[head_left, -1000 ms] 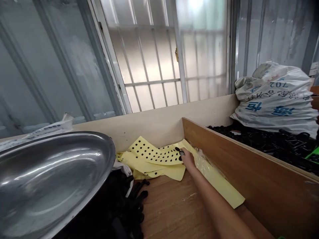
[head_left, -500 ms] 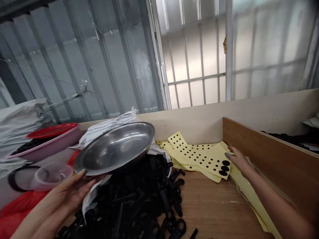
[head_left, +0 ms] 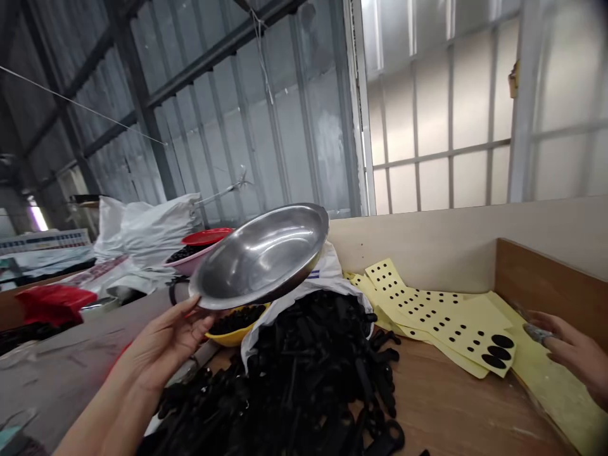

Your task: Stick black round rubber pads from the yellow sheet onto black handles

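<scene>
I grip the steel bowl (head_left: 261,256) by its rim in my left hand (head_left: 164,345), my right hand (head_left: 572,348) curled over the yellow dotted sheet (head_left: 441,323), pinching something blurred, black plastic parts (head_left: 285,373) heaped between the hands on the surface (head_left: 456,405)

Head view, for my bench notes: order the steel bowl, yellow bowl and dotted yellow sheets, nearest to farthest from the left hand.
1. Steel bowl, in the left hand.
2. Yellow bowl, just right of that hand.
3. Dotted yellow sheets, far right, beyond the black parts.
</scene>
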Demonstrator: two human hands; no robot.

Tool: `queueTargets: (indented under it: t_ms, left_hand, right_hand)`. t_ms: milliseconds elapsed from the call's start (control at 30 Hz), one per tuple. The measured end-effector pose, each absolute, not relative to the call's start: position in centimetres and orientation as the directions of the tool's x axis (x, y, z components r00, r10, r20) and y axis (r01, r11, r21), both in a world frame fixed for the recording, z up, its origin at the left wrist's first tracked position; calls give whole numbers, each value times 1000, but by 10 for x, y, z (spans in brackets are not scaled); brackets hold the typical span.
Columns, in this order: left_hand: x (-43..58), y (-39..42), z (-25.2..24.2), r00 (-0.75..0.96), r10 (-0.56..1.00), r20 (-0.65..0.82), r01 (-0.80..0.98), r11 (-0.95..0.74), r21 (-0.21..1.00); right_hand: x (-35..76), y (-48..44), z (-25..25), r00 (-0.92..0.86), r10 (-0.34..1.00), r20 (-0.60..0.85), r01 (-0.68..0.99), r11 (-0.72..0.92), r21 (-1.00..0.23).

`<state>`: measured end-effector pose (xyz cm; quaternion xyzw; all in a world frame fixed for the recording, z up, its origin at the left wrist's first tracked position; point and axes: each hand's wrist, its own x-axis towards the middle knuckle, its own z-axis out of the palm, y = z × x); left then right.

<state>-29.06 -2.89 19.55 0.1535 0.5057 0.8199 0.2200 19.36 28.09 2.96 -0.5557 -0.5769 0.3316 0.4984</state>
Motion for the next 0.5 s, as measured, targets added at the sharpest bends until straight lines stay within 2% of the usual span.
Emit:
queueTargets:
  t_ms: [133, 233, 333, 500]
  left_hand:
    - [-299, -43, 203, -891, 433, 139, -68, -429, 901]
    - [-306, -41, 199, -901, 404, 161, -26, -420, 907]
    - [-319, -30, 185, -915, 385, 120, -49, -403, 914]
    - [-349, -6, 146, -923, 385, -27, -163, -326, 931]
  right_hand:
    - [189, 278, 23, 106, 984, 146, 238, 117, -964]
    - [186, 272, 25, 93, 985, 143, 215, 120, -969]
    - [185, 267, 27, 83, 986, 146, 221, 125, -967]
    - [187, 259, 28, 86, 976, 199, 284, 167, -944]
